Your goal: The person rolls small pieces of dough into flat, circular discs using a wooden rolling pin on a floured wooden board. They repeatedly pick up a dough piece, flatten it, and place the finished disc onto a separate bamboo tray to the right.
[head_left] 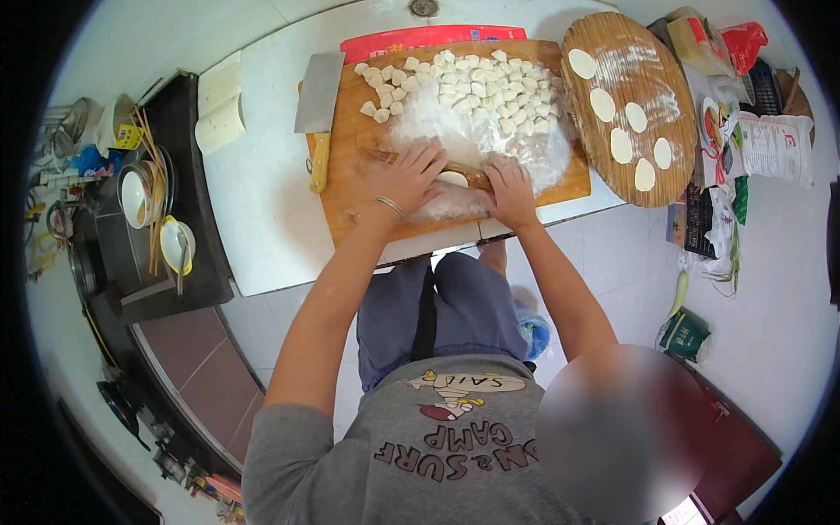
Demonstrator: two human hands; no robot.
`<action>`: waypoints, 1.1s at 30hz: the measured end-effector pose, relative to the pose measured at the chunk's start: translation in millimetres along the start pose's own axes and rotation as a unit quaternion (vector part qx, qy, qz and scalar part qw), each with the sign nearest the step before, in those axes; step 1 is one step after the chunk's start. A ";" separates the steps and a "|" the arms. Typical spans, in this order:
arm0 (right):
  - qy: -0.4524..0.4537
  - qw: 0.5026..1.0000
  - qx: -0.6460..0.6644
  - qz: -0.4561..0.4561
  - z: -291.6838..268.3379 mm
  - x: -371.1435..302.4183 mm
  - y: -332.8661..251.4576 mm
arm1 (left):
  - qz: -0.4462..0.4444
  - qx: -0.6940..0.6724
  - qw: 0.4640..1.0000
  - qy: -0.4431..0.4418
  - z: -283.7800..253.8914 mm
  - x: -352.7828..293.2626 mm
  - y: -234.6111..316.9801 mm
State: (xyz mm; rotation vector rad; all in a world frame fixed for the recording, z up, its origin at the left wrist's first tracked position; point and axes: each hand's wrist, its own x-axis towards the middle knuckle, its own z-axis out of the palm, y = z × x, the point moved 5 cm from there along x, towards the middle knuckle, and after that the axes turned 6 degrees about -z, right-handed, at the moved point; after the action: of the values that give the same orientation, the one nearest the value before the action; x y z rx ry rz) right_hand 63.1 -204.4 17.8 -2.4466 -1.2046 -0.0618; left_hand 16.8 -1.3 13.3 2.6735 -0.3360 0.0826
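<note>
A wooden rolling pin [464, 170] lies slantwise over the floury wooden board [350, 206], across a small flat round of dough [452, 178]. My left hand [411, 179] rests over the pin's left part, fingers laid across it. Near its right end, my right hand [509, 191] curls over the wood. The palms hide parts of the pin. Beyond them, white flour [446, 131] coats the board, and many small cut dough pieces [499, 87] are scattered at its far side.
A cleaver [319, 96] with a yellow handle lies at the board's left edge. Right of the board, a round wooden board [604, 175] bears several flat dough wrappers [621, 145]. Bowls [136, 197] and chopsticks [156, 210] sit on the dark counter at left. Bags [774, 149] crowd the far right.
</note>
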 end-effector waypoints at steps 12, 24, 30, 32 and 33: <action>-0.020 0.976 0.117 0.181 -19.0 -20.6 12.1 | 0.064 -0.105 0.991 0.046 1.2 1.0 40.2; 0.011 0.965 0.050 0.258 -33.8 -59.0 41.2 | -0.121 -0.237 0.964 -0.022 36.1 16.1 -1.5; -0.001 0.963 0.053 0.263 -38.6 -54.2 40.3 | -0.170 -0.059 0.978 0.108 16.1 26.9 -5.0; -0.026 0.981 0.026 0.193 -44.6 -49.2 36.2 | -0.173 -0.037 0.965 0.193 -13.0 8.5 3.3; -0.039 0.987 0.013 0.157 -45.5 -47.0 33.8 | -0.174 -0.025 0.956 0.235 -23.8 -5.6 5.5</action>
State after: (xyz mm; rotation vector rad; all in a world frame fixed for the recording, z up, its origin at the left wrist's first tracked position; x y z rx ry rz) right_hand 66.0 -275.2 37.7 -2.6053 -0.8300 0.1393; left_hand 9.9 5.5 36.5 2.5161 0.2794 0.5777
